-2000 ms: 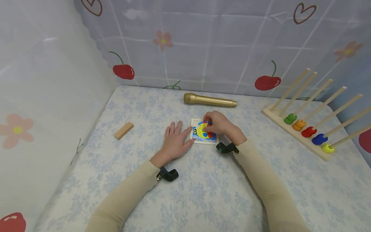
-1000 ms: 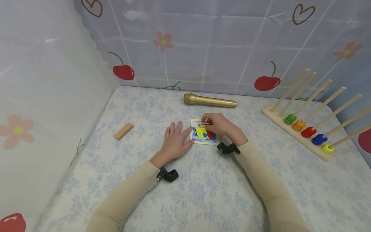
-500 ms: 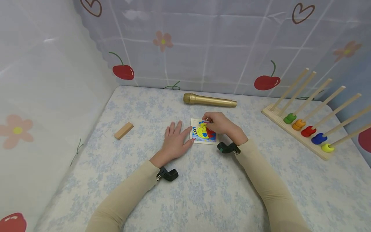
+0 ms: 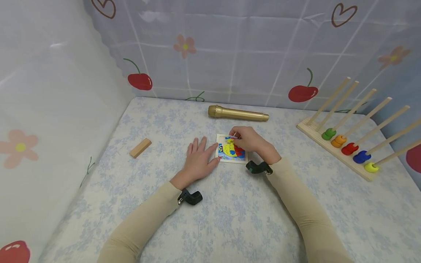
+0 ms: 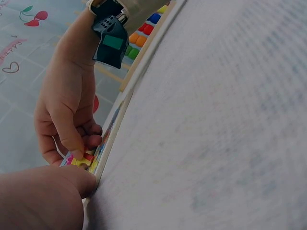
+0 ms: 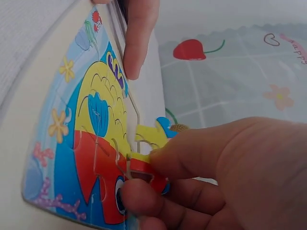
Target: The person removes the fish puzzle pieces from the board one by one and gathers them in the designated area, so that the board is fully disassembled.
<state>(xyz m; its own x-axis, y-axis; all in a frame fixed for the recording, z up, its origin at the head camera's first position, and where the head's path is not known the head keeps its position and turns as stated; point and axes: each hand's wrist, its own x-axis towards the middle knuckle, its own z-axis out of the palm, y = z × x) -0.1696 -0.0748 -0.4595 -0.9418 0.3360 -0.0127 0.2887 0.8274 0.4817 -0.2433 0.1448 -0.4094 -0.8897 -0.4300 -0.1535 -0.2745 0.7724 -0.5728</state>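
A small fish jigsaw puzzle (image 6: 100, 112) in a pale frame (image 4: 230, 162) lies on the table between the hands. My left hand (image 4: 198, 160) rests palm down at its left side, fingers spread, with thumb and index finger at the frame's edge. My right hand (image 4: 251, 140) is over the puzzle's upper right part. In the right wrist view, its thumb and fingers pinch a yellow, red and blue puzzle piece (image 6: 149, 131), tilted up from the puzzle surface. The right fingers hide part of the piece and the fish's head.
A gold microphone (image 4: 238, 113) lies behind the puzzle. To the left is a small wooden block (image 4: 140, 148). A wooden peg rack (image 4: 338, 155) with several coloured beads stands at the right. A printed curtain (image 4: 230, 54) hangs behind the table.
The right hand has shifted slightly, and the puzzle piece in its fingers has changed its tilt above the puzzle. The left hand has stayed in place.
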